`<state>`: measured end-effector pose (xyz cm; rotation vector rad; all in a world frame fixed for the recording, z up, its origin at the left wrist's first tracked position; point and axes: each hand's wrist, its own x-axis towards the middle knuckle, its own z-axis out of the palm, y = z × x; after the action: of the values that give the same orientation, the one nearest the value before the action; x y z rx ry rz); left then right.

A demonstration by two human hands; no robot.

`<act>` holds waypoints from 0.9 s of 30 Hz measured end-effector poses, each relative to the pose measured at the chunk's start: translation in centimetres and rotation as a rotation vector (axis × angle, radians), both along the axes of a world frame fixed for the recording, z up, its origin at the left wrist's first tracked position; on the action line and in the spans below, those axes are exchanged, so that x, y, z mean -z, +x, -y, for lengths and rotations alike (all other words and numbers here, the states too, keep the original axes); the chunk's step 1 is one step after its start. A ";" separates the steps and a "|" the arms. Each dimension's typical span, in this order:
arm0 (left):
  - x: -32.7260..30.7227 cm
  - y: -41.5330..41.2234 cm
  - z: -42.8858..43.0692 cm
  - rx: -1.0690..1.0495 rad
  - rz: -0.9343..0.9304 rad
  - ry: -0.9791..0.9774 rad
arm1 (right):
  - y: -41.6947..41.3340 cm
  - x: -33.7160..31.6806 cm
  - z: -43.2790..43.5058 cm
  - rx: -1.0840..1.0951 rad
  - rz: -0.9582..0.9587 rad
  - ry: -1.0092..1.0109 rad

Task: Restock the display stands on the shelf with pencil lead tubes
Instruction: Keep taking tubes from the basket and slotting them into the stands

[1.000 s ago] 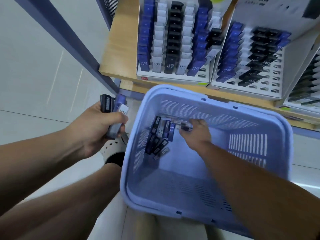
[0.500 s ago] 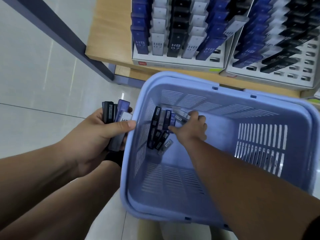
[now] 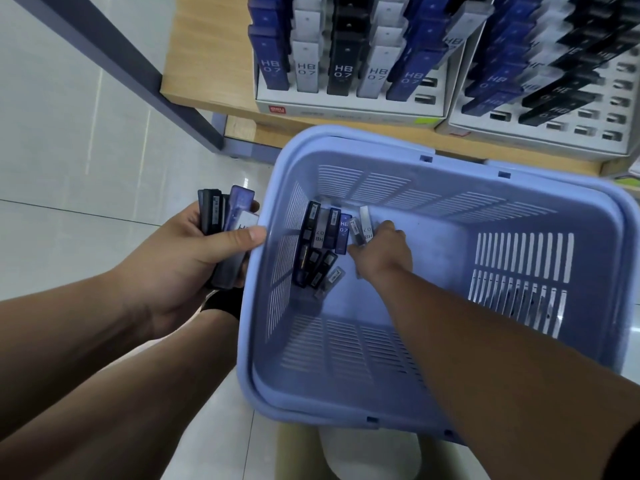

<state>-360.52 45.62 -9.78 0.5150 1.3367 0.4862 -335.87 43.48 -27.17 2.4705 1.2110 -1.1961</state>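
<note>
Left hand [image 3: 194, 261] clasping a tube stack [image 3: 225, 216], thumb across it, right hand [image 3: 382, 254] stretched down, fingers [image 3: 389, 228] pinching pale tubes [image 3: 364, 221]

Left hand [image 3: 187, 268]: bare; thumbnail cut short.
Right hand [image 3: 384, 254]: bare.
Forearms: left forearm [image 3: 69, 327] and right forearm [image 3: 485, 341] both uncovered.
Sleeve [image 3: 632, 448]: dark edge on the right arm, at the frame corner.
Footwear: pale rounded shoe toe [image 3: 363, 455]; black patch [image 3: 223, 301], possibly a sock.

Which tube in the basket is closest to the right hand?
The white pencil lead tube, rightmost of the cluster in the blue basket, at the fingertips of the right hand; the blue and black tubes lie farther left.
</note>
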 end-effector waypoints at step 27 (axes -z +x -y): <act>0.4 -0.5 -0.3 0.071 0.021 0.020 | 1.1 0.1 -1.6 -0.421 -0.033 -0.015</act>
<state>-361.02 45.95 -10.21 0.5706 1.2902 0.4456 -334.76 45.12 -27.28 2.0439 1.6167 -1.1208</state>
